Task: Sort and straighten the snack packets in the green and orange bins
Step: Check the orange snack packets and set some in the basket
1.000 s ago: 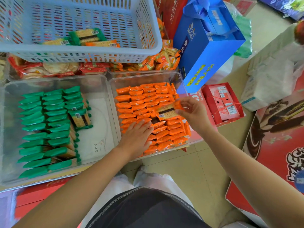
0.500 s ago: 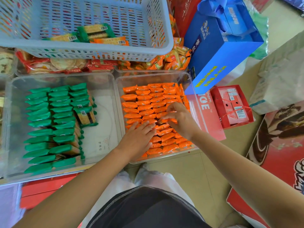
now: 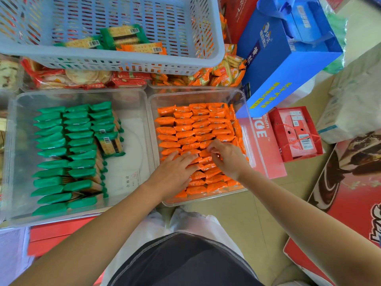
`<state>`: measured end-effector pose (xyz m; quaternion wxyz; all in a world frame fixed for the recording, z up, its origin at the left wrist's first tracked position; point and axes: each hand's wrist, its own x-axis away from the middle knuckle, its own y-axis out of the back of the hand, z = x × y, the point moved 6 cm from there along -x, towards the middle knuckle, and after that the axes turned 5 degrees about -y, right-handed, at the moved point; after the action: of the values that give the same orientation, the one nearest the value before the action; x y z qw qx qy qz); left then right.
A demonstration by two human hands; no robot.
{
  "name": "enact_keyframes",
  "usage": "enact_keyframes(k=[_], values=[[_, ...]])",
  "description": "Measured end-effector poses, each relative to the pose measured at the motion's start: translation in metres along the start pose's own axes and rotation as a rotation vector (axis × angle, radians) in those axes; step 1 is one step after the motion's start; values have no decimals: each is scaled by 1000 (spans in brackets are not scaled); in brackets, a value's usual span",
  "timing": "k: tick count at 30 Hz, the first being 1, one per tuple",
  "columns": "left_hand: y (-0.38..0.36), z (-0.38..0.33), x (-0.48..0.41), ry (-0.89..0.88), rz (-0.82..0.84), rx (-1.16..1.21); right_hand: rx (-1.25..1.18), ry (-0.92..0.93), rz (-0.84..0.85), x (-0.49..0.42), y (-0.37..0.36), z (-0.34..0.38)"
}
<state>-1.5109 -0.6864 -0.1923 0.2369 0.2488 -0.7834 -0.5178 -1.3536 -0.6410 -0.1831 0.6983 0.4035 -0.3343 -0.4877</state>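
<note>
The left hand (image 3: 175,174) lies flat, steadying the orange packets (image 3: 198,124) beneath it, while the right hand (image 3: 228,159), fingers curled into the row alongside, grip unclear, should press packets level, edges aligned.

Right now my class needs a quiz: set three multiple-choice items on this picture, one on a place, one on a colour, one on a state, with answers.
1. Where do the left hand and right hand rest? A on a chair; B on the orange packets; C in a sink.
2. What colour fills the left bin? A green; B purple; C white.
3. How does the left hand lie? A fisted; B flat, fingers straight; C gripping a cup.
Answers: B, both touch them; A, green packets stand in rows; B, its fingers lie straight.
</note>
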Motion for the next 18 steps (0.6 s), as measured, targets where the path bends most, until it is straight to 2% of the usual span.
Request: enact_keyframes(k=[2, 6, 10, 13, 18], values=[[3, -1, 0, -14, -12, -16, -8, 12, 24, -2, -1, 0], [8, 3, 0, -6, -56, -82, -14, 9, -100, -10, 12, -1], [2, 10, 0, 60, 29, -189, 165, -91, -108, -18, 3, -11], [-4, 11, -1, 67, 73, -177, 205, -130, -104, -22, -2, -13], [-2, 11, 0, 74, 86, -148, 168, -48, -160, -27, 3, -12]])
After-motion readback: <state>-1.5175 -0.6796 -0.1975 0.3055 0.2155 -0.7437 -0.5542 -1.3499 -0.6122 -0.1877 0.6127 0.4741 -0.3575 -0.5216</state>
